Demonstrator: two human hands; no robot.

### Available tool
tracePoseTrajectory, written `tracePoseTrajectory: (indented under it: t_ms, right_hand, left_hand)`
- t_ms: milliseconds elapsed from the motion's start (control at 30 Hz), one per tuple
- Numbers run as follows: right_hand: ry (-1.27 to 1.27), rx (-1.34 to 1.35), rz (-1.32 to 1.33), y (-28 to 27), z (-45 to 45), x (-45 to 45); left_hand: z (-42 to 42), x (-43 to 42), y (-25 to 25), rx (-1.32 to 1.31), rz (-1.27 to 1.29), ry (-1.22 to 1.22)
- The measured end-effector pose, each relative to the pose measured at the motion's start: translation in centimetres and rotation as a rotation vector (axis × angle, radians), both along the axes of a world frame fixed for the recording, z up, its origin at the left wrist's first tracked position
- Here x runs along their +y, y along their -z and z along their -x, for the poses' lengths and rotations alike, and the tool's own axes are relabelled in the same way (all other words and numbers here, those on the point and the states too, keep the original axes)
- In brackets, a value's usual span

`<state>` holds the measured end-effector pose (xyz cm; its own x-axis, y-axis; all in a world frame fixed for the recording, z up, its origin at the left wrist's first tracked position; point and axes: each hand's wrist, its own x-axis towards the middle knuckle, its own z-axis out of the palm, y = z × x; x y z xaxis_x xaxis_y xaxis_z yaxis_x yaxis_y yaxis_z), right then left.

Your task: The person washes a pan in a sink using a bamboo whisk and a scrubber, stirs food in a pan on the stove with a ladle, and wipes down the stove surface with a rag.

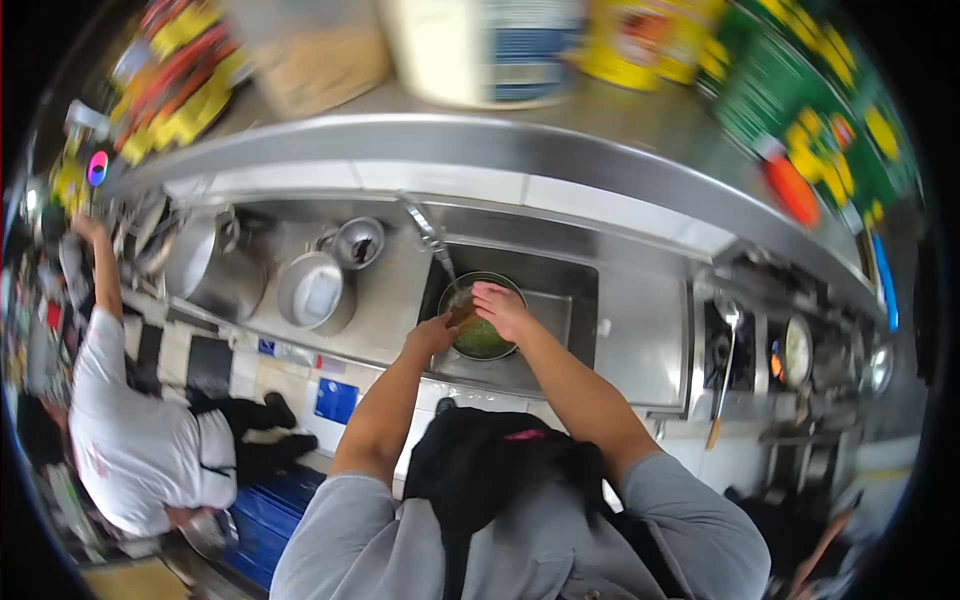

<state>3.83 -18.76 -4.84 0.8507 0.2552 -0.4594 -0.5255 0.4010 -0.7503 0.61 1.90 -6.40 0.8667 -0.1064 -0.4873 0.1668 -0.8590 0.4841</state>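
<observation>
A round metal pot [520, 292] stands in the sink, with green leafy-looking stuff [482, 342] in it. Over its left side my left hand [432, 336] is closed at the end of a brownish-orange thing [465, 316], whose kind I cannot make out. My right hand [500, 310] reaches above the pot, its fingers stretched out and close together beside that brownish thing. From the back, a metal tap [430, 235] points down into the pot, and water seems to run from it.
Left of the sink [575, 325] stand a metal pot [330, 318], a small bowl [360, 243] and a large stockpot [213, 268]. A shelf [500, 135] with tubs and cans crosses above. Right is a stove with a long-handled ladle [722, 370]. A co-worker [160, 430] is at left.
</observation>
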Motion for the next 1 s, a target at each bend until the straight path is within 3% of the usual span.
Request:
tracePoseTrajectory:
  t_ms: [33, 67, 100, 167, 233, 300, 333, 367, 400, 433, 467, 533, 633, 733, 800, 867, 1000]
  right_hand:
    - [-0.052, 0.003, 0.038, 1.2, -1.7, 2.5]
    - [-0.061, 0.045, -0.140, 2.5, -3.4, 4.6]
    - [-0.067, 0.098, -0.319, 3.8, -5.0, 6.3]
    - [-0.094, 0.139, -0.275, 6.9, -8.7, 8.3]
    - [-0.089, 0.181, -0.237, 9.0, -9.5, 8.1]
    - [-0.051, 0.070, 0.332, 10.2, -7.7, 4.0]
    - [-0.411, -0.314, 1.165, 15.6, -7.1, -0.2]
    - [-0.786, -0.743, 1.965, 21.3, -5.8, -5.0]
    - [-0.997, -0.543, 1.804, 22.7, -3.2, -8.6]
    - [-0.686, -0.090, 1.598, 20.4, 1.3, -9.7]
    - [-1.077, 0.028, 1.472, 14.7, 3.9, -9.3]
    - [-0.920, 0.284, 1.276, 14.7, 8.0, -11.4]
    - [-0.908, 0.073, 1.293, 19.5, 8.2, -14.0]
    - [-0.979, -0.050, 1.280, 19.1, 7.6, -15.1]
    - [-0.951, -0.046, 1.275, 14.2, 8.1, -14.5]
    - [-0.921, -0.058, 1.267, 9.3, 8.6, -13.6]
    - [-0.754, 0.346, 0.909, 4.0, 8.3, -13.3]
  left_hand:
    - [-0.1, 0.6, 1.6, -0.139, -0.089, 0.144]
    - [0.3, 0.2, -0.5, -0.074, -0.114, 0.118]
    - [0.1, 0.3, 0.4, -0.070, -0.081, 0.063]
    - [-0.3, 0.2, 2.7, -0.114, -0.085, 0.107]
    - [-0.4, 0.4, -0.1, -0.131, -0.141, 0.121]
    - [-0.9, 0.2, 0.3, -0.178, -0.222, 0.218]
    - [-1.1, 0.0, 3.9, -0.362, -0.317, 0.252]
    - [-0.9, -0.2, 3.7, -0.358, -0.300, 0.244]
    - [-0.8, -0.2, 2.5, -0.214, -0.371, 0.312]
    - [-0.9, -0.5, 2.2, -0.070, -0.440, 0.378]
    - [-0.4, -0.9, 3.5, -0.067, -0.426, 0.376]
    - [1.4, -2.0, 6.0, 0.003, -0.285, 0.374]
    - [1.7, -6.3, 4.0, -0.003, -0.142, 0.370]
    - [-2.0, -12.2, 9.7, -0.126, -0.122, 0.235]
    - [-4.3, -12.3, 10.5, -0.108, -0.198, 0.120]
    - [-5.6, -8.8, 7.8, -0.018, -0.337, 0.015]
    - [-2.6, -2.7, 6.4, -0.035, -0.440, 0.292]
